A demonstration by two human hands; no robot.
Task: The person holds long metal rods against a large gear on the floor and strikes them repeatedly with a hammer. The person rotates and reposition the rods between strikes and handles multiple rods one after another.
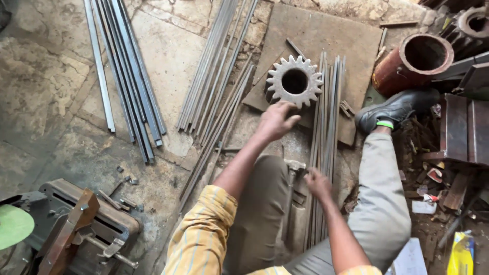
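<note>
A pale steel gear [294, 81] with a round bore stands on a rusty flat plate [326, 35] on the stone floor. My left hand [275, 119] reaches to the gear's lower edge, fingers curled near its teeth. My right hand [318, 183] rests on a bundle of thin steel strips [326, 127] that lies lengthwise between my legs, beside a metal hammer [293, 173]. Whether the right hand grips the strips is hard to tell.
More long steel strips lie in fans at the upper left [127, 76] and centre [214, 76]. A rusty pipe [415, 61] and scrap metal crowd the right. A cut-off machine [76, 229] sits at the lower left. My black shoe [395, 109] rests by the plate.
</note>
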